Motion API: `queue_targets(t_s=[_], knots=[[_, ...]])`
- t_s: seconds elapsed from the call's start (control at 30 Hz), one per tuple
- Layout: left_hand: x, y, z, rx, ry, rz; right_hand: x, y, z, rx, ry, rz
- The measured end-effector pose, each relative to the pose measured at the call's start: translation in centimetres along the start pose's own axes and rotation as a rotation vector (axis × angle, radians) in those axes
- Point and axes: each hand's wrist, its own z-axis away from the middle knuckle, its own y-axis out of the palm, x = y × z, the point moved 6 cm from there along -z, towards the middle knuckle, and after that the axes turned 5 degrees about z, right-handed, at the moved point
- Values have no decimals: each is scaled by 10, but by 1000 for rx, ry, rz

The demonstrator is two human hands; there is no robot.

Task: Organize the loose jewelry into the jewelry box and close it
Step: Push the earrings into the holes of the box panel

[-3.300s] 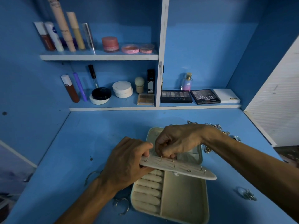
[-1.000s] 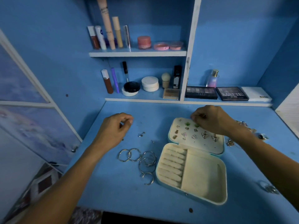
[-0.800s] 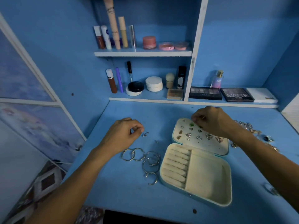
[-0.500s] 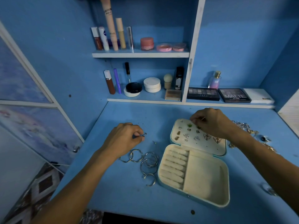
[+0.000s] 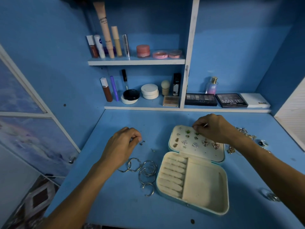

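Nearest edge: jewelry box [image 5: 193, 182] lies open on the blue table [image 5: 115, 204], its base showing ring rolls on the left and a bare compartment on the right. A ring [image 5: 270, 196] sits well apart to the right. Silver hoops [image 5: 145, 172] lie just beside the base's left wall. Beyond the hoops, left hand [image 5: 122, 146] is low over the table, fingers curled with tips drawn together, right at a small stud [image 5: 142, 142]; cannot tell whether it grips the stud or only touches it. A second stud [image 5: 152, 149] lies loose between that hand and the box. The earring panel [image 5: 196, 146] lies flat in the opened lid with pairs pinned in rows; 3.3 s ago both hands held it raised over the base. Right hand [image 5: 212, 128] is at the panel's far edge, thumb and forefinger pinching a small earring [image 5: 205, 124], its thin post sticking out, much as 0.5 s ago. Chains [image 5: 244, 134] are heaped right of the lid. Farthest: shelves [image 5: 137, 62] with cosmetics.
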Motion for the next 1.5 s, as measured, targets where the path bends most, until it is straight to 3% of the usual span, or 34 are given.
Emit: queue_targets(t_s=[0.23,0.63,0.83,1.03,1.27,1.5], knots=[[-46,11,-1,113,-21,385,-1,-8,4,36,17,-83],[-104,57,-1,205,104,508,-20,-16,22,80,83,-63],[-79,40,-2,5,35,566,-16,-20,20,-54,52,-41],[-15,-4,3,-315,-105,505,44,-9,-7,-128,-155,-39],[23,-27,12,-445,-132,440,114,29,-52,-34,-296,-7],[32,-23,16,-461,-82,426,147,54,-83,-12,-290,100]])
